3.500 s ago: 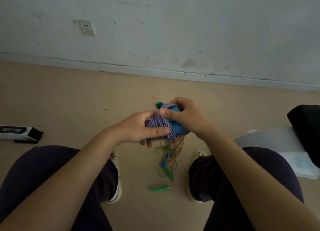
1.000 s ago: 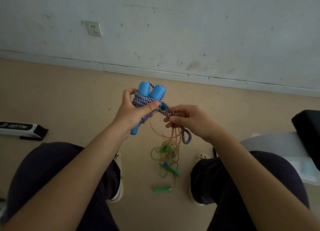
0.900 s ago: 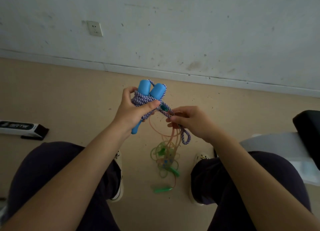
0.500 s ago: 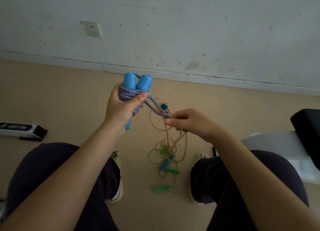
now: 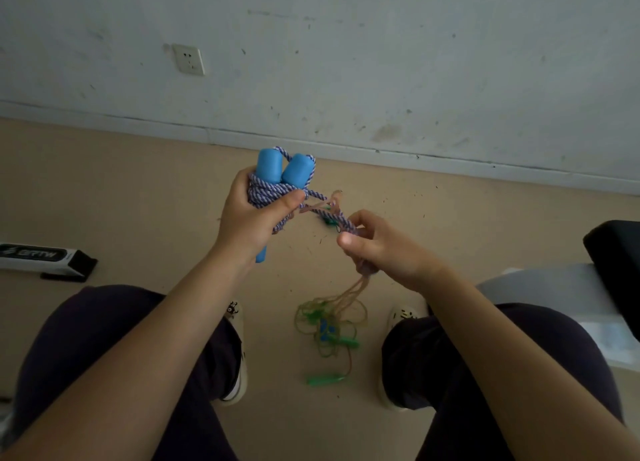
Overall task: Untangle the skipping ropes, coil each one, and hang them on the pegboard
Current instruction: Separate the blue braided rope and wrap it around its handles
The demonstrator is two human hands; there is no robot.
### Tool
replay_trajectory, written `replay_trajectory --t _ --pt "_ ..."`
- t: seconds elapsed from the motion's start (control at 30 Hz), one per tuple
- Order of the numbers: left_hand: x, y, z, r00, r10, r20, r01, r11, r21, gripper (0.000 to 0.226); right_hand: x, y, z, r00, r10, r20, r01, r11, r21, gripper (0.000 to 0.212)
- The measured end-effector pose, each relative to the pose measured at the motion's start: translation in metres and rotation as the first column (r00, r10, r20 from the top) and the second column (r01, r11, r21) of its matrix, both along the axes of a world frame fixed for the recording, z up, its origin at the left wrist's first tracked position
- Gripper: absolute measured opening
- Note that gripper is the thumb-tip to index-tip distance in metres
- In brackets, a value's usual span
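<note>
Head view: left hand [image 5: 247, 218] grips coiled rope [image 5: 266, 194]; right hand [image 5: 384, 249] pinches its tail.

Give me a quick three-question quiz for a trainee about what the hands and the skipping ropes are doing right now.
1. True or false: the left hand grips the blue handles with the striped rope wound round them.
2. What does the right hand pinch? A) a green handle B) the striped rope's free end C) the wall socket
3. Where does the thin rope tangle lie?

Key: 1 true. 2 B. 3 On the floor, between the person's shoes, with strands running up to the right hand.
</note>
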State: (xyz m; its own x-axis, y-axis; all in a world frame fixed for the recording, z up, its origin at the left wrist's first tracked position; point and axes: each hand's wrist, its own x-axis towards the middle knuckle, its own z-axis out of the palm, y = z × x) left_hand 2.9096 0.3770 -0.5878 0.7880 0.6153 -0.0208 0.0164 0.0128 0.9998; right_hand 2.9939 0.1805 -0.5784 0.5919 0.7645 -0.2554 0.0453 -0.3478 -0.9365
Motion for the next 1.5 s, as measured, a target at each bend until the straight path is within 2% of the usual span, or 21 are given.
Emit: replay_trajectory --t 0.07,0.17,0.2,0.3,0.4,0.57,0.63,0.73,0.83,0.87,0.93,1.0,1.07,1.17,1.23,1.3,1.37,1.4,1.5 --pt "0.000 0.001 0.000 1.000 0.016 0.002 -0.017 1.000 0.015 0.047 0.002 0.001 -0.003 0.997 -0.040 0.071 0.048 0.992 -0.113 0.078" --pt "0.000 -0.001 -0.001 0.999 0.034 0.010 -0.034 0.998 0.049 0.045 0.006 0.002 -0.006 0.983 -0.039 0.179 0.071 0.982 -0.173 0.050" --pt "0.000 -0.002 -0.001 0.999 0.046 0.013 -0.047 0.997 0.054 0.045 0.006 0.003 -0.006 0.978 -0.043 0.206 0.080 0.981 -0.176 0.048" --pt "0.001 -0.002 -0.001 0.997 0.073 0.016 -0.074 0.995 0.062 0.049 0.005 0.002 -0.004 0.982 -0.074 0.176 0.098 0.987 -0.131 0.061" --pt "0.001 0.001 0.000 0.990 0.142 0.021 -0.143 0.986 0.084 0.050 0.006 0.001 -0.001 0.983 -0.131 0.131 0.148 0.981 -0.127 0.064" --pt "-0.003 0.005 0.000 0.968 0.244 0.057 -0.249 0.962 0.110 0.052 0.013 -0.002 -0.002 0.937 -0.176 0.301 0.253 0.937 -0.242 0.061" --pt "-0.003 0.007 0.002 0.982 0.185 0.040 -0.188 0.980 0.068 0.049 0.016 -0.006 -0.005 0.937 -0.201 0.284 0.266 0.941 -0.211 0.055" --pt "-0.004 0.003 0.006 0.999 -0.040 0.027 0.040 0.999 -0.026 0.041 0.014 -0.005 -0.006 0.965 -0.241 0.103 0.250 0.965 -0.079 0.039" --pt "-0.003 -0.005 0.007 0.985 -0.171 0.035 0.173 0.982 -0.069 0.043 0.009 -0.002 -0.002 0.981 -0.188 0.045 0.191 0.979 -0.070 0.047" --pt "-0.003 -0.005 0.007 0.984 -0.173 0.035 0.176 0.982 -0.075 0.044 0.009 -0.002 -0.004 0.979 -0.185 0.081 0.193 0.976 -0.096 0.050" --pt "-0.003 -0.002 0.006 0.988 -0.153 0.027 0.155 0.986 -0.067 0.041 0.014 -0.003 -0.009 0.943 -0.213 0.255 0.256 0.955 -0.149 0.052" --pt "-0.004 0.002 0.007 0.986 -0.167 0.008 0.167 0.983 -0.071 0.042 0.019 -0.005 -0.012 0.893 -0.226 0.390 0.296 0.947 -0.127 0.050" --pt "-0.007 0.000 0.010 0.963 -0.268 0.007 0.267 0.957 -0.112 0.047 0.019 -0.005 -0.011 0.915 -0.185 0.358 0.220 0.974 -0.057 0.053" --pt "-0.009 -0.009 0.012 0.889 -0.457 0.023 0.454 0.875 -0.165 0.051 0.009 0.000 -0.010 0.959 0.055 0.277 -0.037 0.997 -0.070 0.067" --pt "-0.009 -0.013 0.012 0.860 -0.509 0.031 0.507 0.847 -0.162 0.045 0.004 0.004 -0.011 0.960 0.153 0.232 -0.146 0.988 -0.048 0.055" --pt "-0.008 -0.014 0.013 0.878 -0.479 0.013 0.475 0.867 -0.152 0.047 0.004 0.005 -0.010 0.982 0.105 0.158 -0.113 0.993 0.040 0.027" --pt "-0.007 -0.012 0.013 0.922 -0.386 -0.043 0.382 0.921 -0.081 0.049 0.005 0.004 -0.005 0.996 -0.022 0.090 0.019 0.999 0.038 0.002" --pt "-0.006 -0.010 0.013 0.941 -0.332 -0.064 0.330 0.943 -0.044 0.048 0.005 0.003 -0.003 0.995 -0.065 0.072 0.065 0.998 0.004 0.011" --pt "-0.004 -0.006 0.009 0.969 -0.232 -0.083 0.233 0.973 -0.001 0.041 0.004 0.002 0.002 0.993 -0.066 0.100 0.071 0.997 -0.044 0.023"
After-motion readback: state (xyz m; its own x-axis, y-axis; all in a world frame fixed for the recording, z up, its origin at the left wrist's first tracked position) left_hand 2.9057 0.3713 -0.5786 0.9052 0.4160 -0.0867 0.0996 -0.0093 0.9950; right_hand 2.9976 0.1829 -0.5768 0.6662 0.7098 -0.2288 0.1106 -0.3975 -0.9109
